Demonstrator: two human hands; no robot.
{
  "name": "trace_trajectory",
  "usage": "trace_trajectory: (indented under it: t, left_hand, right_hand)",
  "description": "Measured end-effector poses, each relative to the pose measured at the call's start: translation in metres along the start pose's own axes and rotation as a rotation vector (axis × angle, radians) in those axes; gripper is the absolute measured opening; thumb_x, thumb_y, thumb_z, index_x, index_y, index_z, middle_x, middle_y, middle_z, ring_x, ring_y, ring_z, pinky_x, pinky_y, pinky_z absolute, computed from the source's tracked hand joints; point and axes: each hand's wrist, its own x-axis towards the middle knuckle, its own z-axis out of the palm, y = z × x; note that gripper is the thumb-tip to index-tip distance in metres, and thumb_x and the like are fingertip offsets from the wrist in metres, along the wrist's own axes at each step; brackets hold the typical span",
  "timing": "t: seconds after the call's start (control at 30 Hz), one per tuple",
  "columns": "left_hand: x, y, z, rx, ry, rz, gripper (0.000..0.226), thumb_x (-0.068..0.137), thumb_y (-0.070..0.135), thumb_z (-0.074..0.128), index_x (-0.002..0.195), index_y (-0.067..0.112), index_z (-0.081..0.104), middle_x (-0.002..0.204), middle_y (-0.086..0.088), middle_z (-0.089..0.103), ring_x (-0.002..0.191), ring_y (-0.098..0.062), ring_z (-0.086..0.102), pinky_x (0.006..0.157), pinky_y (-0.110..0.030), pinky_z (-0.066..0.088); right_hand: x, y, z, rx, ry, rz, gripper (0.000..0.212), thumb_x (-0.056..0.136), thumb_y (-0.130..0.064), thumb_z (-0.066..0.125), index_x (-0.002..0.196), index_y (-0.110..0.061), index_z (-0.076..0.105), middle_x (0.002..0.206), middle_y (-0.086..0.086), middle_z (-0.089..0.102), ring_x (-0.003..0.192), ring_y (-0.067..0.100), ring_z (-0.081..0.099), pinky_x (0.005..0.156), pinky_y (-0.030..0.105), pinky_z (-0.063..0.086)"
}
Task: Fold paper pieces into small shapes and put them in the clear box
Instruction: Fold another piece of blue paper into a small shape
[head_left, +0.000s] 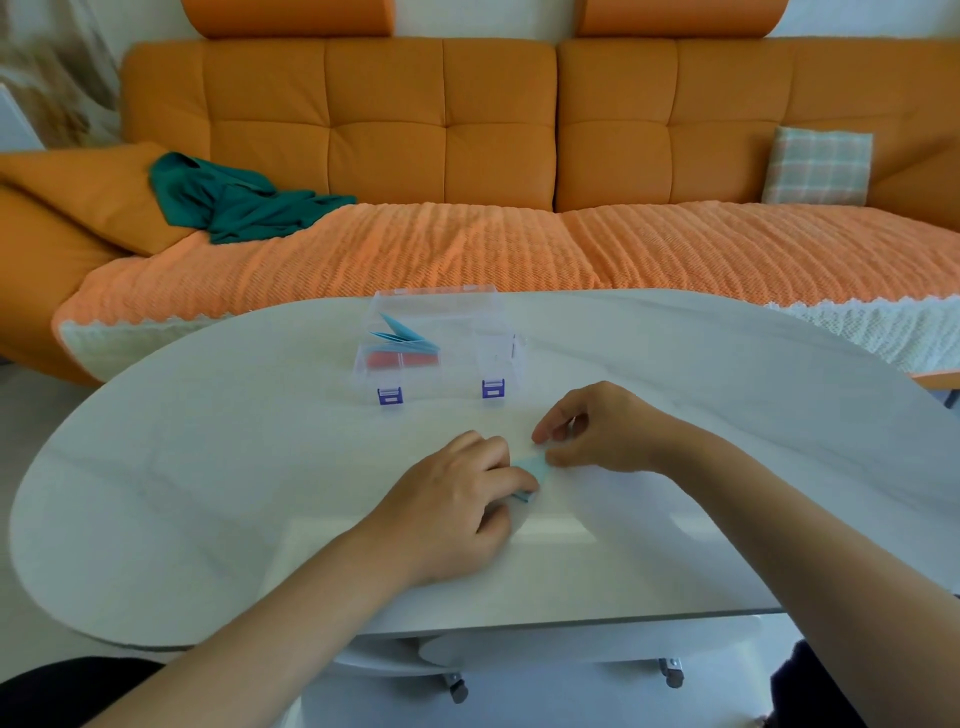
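A small light-blue paper piece (531, 465) lies on the white table (208, 467), mostly hidden between my hands. My left hand (457, 499) lies over its left part, fingers curled down on it. My right hand (597, 431) pinches its right edge with thumb and fingertips. Behind them stands the clear box (493, 332) with purple latches, its lid up. Folded blue paper shapes (402, 335) and an orange-red piece (402, 360) lie in its left compartments.
An orange sofa (441, 145) with an orange knitted throw runs behind the table. A green cloth (234, 202) lies on its left, a checked cushion (818, 166) on its right. Table casters (457, 688) show below the near edge.
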Motion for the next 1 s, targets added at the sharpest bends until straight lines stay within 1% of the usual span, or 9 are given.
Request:
trace_trajectory:
  t: [0.1, 0.17, 0.27, 0.33, 0.43, 0.5, 0.63, 0.8, 1.0]
  left_hand:
    - [0.0, 0.001, 0.001, 0.007, -0.011, -0.016, 0.044, 0.081, 0.028, 0.038, 0.114, 0.029, 0.067, 0.09, 0.011, 0.046, 0.087, -0.011, 0.042, 0.069, -0.034, 0.05]
    - [0.0, 0.002, 0.001, 0.017, -0.017, -0.024, 0.043, 0.08, 0.03, 0.039, 0.114, 0.029, 0.065, 0.091, 0.011, 0.046, 0.088, -0.011, 0.041, 0.069, -0.035, 0.05]
    - [0.0, 0.003, 0.002, 0.019, -0.027, -0.039, 0.041, 0.081, 0.035, 0.041, 0.115, 0.03, 0.063, 0.093, 0.014, 0.044, 0.089, -0.009, 0.039, 0.072, -0.033, 0.05]
    - [0.001, 0.004, 0.002, 0.023, -0.021, -0.049, 0.04, 0.082, 0.038, 0.043, 0.116, 0.031, 0.063, 0.093, 0.015, 0.043, 0.089, -0.007, 0.037, 0.073, -0.031, 0.049]
    - [0.003, 0.006, 0.004, 0.049, -0.025, -0.067, 0.044, 0.084, 0.042, 0.043, 0.123, 0.034, 0.061, 0.095, 0.015, 0.042, 0.091, -0.007, 0.035, 0.072, -0.023, 0.042]
    - [0.004, 0.008, 0.006, 0.065, -0.029, -0.078, 0.045, 0.086, 0.044, 0.045, 0.128, 0.035, 0.058, 0.097, 0.013, 0.041, 0.094, -0.007, 0.035, 0.073, -0.022, 0.038]
    - [0.003, 0.011, 0.007, 0.051, -0.019, -0.086, 0.041, 0.088, 0.044, 0.047, 0.128, 0.036, 0.058, 0.099, 0.011, 0.041, 0.098, -0.009, 0.038, 0.078, -0.024, 0.044]
    - [-0.011, 0.008, 0.003, -0.046, -0.034, -0.095, 0.036, 0.088, 0.04, 0.048, 0.121, 0.037, 0.062, 0.106, 0.017, 0.045, 0.104, -0.002, 0.042, 0.084, -0.029, 0.049]
    - [-0.022, 0.002, -0.001, -0.117, -0.075, -0.101, 0.04, 0.088, 0.048, 0.041, 0.12, 0.04, 0.064, 0.124, 0.022, 0.048, 0.118, 0.006, 0.042, 0.097, -0.02, 0.043]
  right_hand:
    - [0.003, 0.004, -0.003, 0.055, 0.03, 0.033, 0.018, 0.079, -0.017, 0.076, 0.081, -0.035, 0.079, 0.082, -0.011, 0.072, 0.074, 0.006, 0.062, 0.066, 0.011, 0.05]
    - [0.005, 0.005, -0.002, 0.06, 0.072, 0.058, 0.023, 0.082, -0.014, 0.068, 0.081, -0.034, 0.08, 0.085, -0.008, 0.074, 0.076, 0.008, 0.062, 0.067, 0.013, 0.051]
    - [0.004, 0.006, 0.0, 0.078, 0.071, 0.06, 0.028, 0.084, -0.012, 0.062, 0.083, -0.034, 0.079, 0.081, -0.005, 0.069, 0.071, 0.011, 0.056, 0.066, 0.017, 0.049]
    - [0.001, 0.006, 0.002, 0.127, 0.051, 0.049, 0.028, 0.085, -0.012, 0.06, 0.086, -0.034, 0.078, 0.08, -0.004, 0.065, 0.071, 0.011, 0.054, 0.063, 0.015, 0.046]
    - [-0.003, 0.003, 0.008, 0.09, 0.015, 0.021, 0.018, 0.08, -0.025, 0.073, 0.093, -0.037, 0.073, 0.09, -0.01, 0.062, 0.074, 0.005, 0.055, 0.066, 0.012, 0.042]
    - [-0.003, 0.002, 0.012, 0.016, 0.014, 0.019, 0.023, 0.075, -0.034, 0.079, 0.095, -0.04, 0.071, 0.097, -0.01, 0.059, 0.077, 0.004, 0.054, 0.069, 0.015, 0.041]
    - [-0.002, 0.001, 0.012, 0.028, 0.026, 0.029, 0.024, 0.073, -0.034, 0.082, 0.094, -0.039, 0.072, 0.094, -0.009, 0.059, 0.074, 0.005, 0.053, 0.069, 0.017, 0.043]
    - [-0.003, 0.001, 0.012, 0.038, 0.028, 0.039, 0.023, 0.072, -0.033, 0.083, 0.093, -0.039, 0.074, 0.094, -0.009, 0.061, 0.074, 0.005, 0.054, 0.067, 0.015, 0.041]
    - [-0.002, -0.001, 0.012, 0.028, 0.022, 0.027, 0.021, 0.073, -0.032, 0.082, 0.091, -0.041, 0.074, 0.093, -0.009, 0.06, 0.074, 0.005, 0.054, 0.069, 0.016, 0.042]
